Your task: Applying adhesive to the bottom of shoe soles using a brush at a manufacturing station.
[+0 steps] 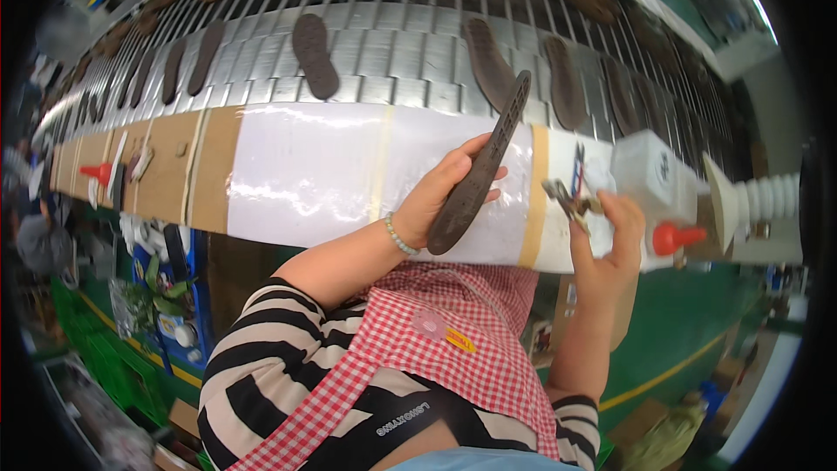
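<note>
blue cloth [488, 460], checked apron [488, 375], brown sole [476, 176] over white worktop [305, 170]

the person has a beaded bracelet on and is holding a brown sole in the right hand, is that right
Not quite: the head view shows the brown sole in the left hand, not the right. The beaded bracelet is there.

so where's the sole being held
In the head view, just right of centre: the dark brown sole is in the left hand, slanted over the white tabletop.
</note>
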`<state>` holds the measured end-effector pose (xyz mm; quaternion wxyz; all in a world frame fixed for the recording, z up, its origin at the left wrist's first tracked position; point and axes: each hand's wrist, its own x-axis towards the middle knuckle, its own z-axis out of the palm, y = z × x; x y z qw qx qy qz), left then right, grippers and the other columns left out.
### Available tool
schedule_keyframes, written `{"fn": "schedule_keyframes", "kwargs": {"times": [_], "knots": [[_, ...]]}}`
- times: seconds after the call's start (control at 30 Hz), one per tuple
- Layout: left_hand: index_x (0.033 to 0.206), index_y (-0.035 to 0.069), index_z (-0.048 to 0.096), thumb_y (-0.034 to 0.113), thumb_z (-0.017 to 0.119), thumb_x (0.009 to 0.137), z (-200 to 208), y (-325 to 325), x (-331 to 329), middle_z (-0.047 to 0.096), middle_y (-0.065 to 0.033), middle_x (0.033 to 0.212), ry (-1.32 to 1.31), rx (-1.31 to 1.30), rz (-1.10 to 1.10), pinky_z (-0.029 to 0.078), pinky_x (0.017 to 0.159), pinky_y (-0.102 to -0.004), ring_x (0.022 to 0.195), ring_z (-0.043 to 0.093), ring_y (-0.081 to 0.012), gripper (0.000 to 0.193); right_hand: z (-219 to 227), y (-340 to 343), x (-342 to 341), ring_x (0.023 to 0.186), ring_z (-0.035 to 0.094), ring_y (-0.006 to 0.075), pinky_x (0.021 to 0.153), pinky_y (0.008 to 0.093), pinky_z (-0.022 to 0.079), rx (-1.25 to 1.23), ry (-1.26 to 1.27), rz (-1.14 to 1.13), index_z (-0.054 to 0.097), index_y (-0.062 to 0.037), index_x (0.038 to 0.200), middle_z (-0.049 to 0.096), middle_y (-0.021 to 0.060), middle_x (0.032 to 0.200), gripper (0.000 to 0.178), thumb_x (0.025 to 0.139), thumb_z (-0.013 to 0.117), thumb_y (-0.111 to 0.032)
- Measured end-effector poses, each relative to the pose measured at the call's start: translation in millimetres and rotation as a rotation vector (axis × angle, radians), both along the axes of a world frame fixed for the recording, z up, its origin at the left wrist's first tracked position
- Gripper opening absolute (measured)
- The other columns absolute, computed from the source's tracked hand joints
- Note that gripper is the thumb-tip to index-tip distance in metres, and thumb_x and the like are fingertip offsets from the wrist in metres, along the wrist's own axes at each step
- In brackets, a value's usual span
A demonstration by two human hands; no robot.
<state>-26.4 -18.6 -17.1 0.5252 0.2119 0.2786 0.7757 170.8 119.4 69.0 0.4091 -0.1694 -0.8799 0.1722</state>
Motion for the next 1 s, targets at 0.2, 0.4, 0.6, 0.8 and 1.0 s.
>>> {"fn": "schedule_keyframes", "kwargs": {"times": [0.2, 0.4, 0.6, 0.8, 1.0], "knots": [[0.151, 0.001, 0.04, 0.039, 0.039, 0.105, -32, 4, -67, 0.048, -0.0179, 0.15, -0.534, 0.212, -0.018, 0.035, 0.116, -0.0592, 0.14, 0.045, -0.0375, 0.06, -7, -9, 15, 0.111, 0.058, 0.0345, 0.102, 0.0458, 0.043, -0.072, -0.092, -0.009, 0.068, -0.0033, 0.116, 0.065, 0.0139, 0.11, 0.051, 0.066, 0.077, 0.002], [0.124, -0.001, 0.063, 0.031, 0.052, 0.099, -96, 42, -190, 0.07, -0.0181, 0.117, -0.52, 0.15, 0.119, 0.054, 0.097, -0.0481, 0.108, 0.067, -0.034, 0.042, -6, -14, 26, 0.115, 0.058, 0.0348, 0.101, 0.0448, 0.044, -0.098, -0.137, -0.017, 0.068, -0.0034, 0.115, 0.066, 0.0142, 0.112, 0.049, 0.068, 0.076, 0.002], [0.126, 0.011, 0.068, 0.042, 0.075, 0.084, -80, 16, -254, 0.065, -0.0177, 0.124, 1.324, -1.324, 1.134, 0.048, 0.101, -0.0437, 0.12, 0.059, -0.0366, 0.053, -8, -2, 51, 0.115, 0.058, 0.0341, 0.101, 0.0433, 0.044, 0.002, -0.211, -0.11, 0.066, -0.0033, 0.117, 0.065, 0.0143, 0.113, 0.047, 0.071, 0.075, 0.001], [0.126, -0.004, 0.057, 0.041, 0.071, 0.083, -88, -24, -286, 0.063, -0.0248, 0.126, 1.601, -1.722, 0.55, 0.052, 0.099, -0.045, 0.118, 0.063, -0.0394, 0.064, 6, 43, 98, 0.118, 0.055, 0.0362, 0.105, 0.0476, 0.039, 0.173, -0.341, -0.366, 0.065, -0.005, 0.119, 0.064, 0.0147, 0.116, 0.043, 0.078, 0.076, -0.008], [0.121, -0.004, 0.057, 0.018, 0.06, 0.079, -124, -68, -365, 0.069, -0.0289, 0.11, 1.447, -1.321, 0.886, 0.052, 0.095, -0.0498, 0.106, 0.067, -0.0463, 0.047, 12, 97, 133, 0.116, 0.057, 0.0328, 0.101, 0.0474, 0.04, 0.372, -0.435, -0.58, 0.067, -0.0081, 0.119, 0.067, 0.0107, 0.11, 0.043, 0.079, 0.077, -0.017]]}}
